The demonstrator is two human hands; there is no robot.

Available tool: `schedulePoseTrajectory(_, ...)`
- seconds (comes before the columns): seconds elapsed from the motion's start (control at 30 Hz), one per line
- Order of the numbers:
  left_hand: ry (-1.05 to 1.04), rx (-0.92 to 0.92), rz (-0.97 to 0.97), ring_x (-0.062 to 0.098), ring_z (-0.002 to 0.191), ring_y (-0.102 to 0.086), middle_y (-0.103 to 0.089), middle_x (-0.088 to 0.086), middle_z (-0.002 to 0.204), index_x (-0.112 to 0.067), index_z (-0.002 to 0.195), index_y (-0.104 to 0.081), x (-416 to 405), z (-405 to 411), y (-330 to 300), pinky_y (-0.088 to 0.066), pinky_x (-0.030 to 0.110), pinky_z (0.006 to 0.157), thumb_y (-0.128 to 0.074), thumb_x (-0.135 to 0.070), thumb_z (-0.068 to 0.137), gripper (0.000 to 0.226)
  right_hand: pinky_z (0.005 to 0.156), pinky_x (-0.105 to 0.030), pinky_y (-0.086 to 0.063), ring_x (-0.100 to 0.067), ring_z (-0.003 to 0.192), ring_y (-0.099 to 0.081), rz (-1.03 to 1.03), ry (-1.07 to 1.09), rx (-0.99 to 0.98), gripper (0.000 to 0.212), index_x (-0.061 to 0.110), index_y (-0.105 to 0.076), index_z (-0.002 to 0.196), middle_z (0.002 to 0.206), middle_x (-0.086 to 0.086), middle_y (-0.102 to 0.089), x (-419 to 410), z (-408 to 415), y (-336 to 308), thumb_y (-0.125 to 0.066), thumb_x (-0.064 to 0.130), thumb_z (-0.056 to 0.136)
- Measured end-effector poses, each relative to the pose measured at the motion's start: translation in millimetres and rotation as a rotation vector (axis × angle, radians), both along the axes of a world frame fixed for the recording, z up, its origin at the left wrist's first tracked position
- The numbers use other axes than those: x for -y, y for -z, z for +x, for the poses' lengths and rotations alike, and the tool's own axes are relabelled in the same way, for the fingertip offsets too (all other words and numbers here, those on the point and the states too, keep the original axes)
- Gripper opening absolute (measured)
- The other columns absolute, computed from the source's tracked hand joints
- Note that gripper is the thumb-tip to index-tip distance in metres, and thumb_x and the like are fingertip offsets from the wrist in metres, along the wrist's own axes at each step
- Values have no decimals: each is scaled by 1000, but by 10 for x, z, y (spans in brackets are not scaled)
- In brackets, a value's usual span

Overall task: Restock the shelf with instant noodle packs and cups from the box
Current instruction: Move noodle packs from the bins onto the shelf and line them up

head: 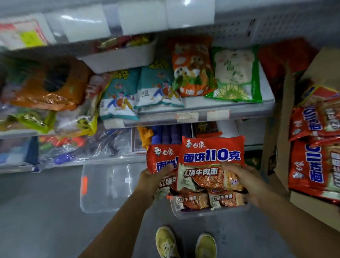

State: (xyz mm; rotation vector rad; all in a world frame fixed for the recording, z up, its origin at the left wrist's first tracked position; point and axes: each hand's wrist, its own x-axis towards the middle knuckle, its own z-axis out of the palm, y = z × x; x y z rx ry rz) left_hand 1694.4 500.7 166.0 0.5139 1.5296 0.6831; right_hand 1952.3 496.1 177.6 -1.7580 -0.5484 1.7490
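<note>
Here, at lower centre of the frame, the person's left hand (154, 180) grips one red noodle pack (161, 159) with the thumb curled over its front, while the right hand (240, 178) clamps a second red pack (211, 158), fingers wrapped over its right edge. The second pack overlaps the first. Its front reads 白象 at the top, then 面饼110克 in blue, and 红烧牛肉面 below; the first pack shows 白象 and only part of the rest. Under both hands sits a clear plastic bin (209, 212) with more packs (210, 200) of the same kind, labelled 红烧牛肉面. At the right edge, a cardboard box (285, 125), cut off by the frame, holds further red packs (312, 166) turned sideways. Upper shelves (237, 110) carry teal, orange and green snack bags whose writing is too blurred to read. Price tags on the shelf edge are illegible. Yellow shoes (184, 246) show at the bottom.
</note>
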Motion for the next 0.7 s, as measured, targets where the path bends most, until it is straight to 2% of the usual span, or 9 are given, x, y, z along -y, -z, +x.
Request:
schedulePoseTrajectory(0.07,-3,48,50,35,94,-72,-74,17,101,-6,114,-66,17,-32,-277,-57,51,86,-79,-27,74,47,91,-52,-51,-30,91,-73,22,-29,-13,70,18,-62,118,98,-8,-75,-72,9,-260,-85,40,55)
schedulePoseTrajectory(0.13,-10,72,91,36,97,-71,-74,18,104,-4,116,-65,42,-42,-555,-54,55,91,-82,-28,68,56,87,-48,-53,-31,91,-72,57,-61,-1,72,16,-62,116,98,-9,-75,-128,12,-545,-87,41,53)
schedulePoseTrajectory(0.23,-35,87,129,33,93,-73,-75,15,101,-6,114,-67,95,-48,-897,-56,51,88,-86,-23,61,58,74,-40,-54,-30,88,-73,86,-104,-67,84,13,-61,118,99,-12,-75,-143,-13,-941,-92,40,45)
schedulePoseTrajectory(0.3,-52,60,153,30,88,-74,-76,11,96,-9,110,-67,108,-48,-1144,-59,48,82,-87,-16,64,51,79,-42,-53,-32,94,-72,97,-153,-104,104,10,-61,118,104,-15,-73,-179,-28,-1181,-98,44,26)
schedulePoseTrajectory(0.37,-76,41,173,29,87,-74,-77,10,95,-10,110,-66,139,-84,-1392,-58,49,83,-88,-13,66,49,80,-43,-52,-33,97,-71,112,-176,-144,109,9,-62,118,107,-16,-72,-178,-73,-1444,-98,44,20)
schedulePoseTrajectory(0.5,-131,24,197,32,86,-74,-77,11,92,-9,104,-68,143,-200,-1893,-58,51,85,-87,-9,68,41,81,-41,-52,-31,99,-70,199,-203,-170,92,9,-61,120,109,-15,-72,-211,-184,-1966,-96,39,40)
schedulePoseTrajectory(0.6,-164,30,254,30,87,-74,-77,10,90,-8,100,-69,152,-303,-2232,-58,46,86,-82,-2,73,31,81,-40,-54,-29,100,-70,259,-231,-162,66,11,-61,122,108,-13,-73,-264,-244,-2293,-83,32,63)
schedulePoseTrajectory(0.7,-177,31,332,28,95,-72,-77,7,95,-10,102,-69,206,-398,-2558,-56,41,86,-81,-2,74,31,89,-43,-53,-29,103,-69,324,-267,-146,64,12,-60,124,109,-12,-73,-299,-313,-2642,-83,29,67)
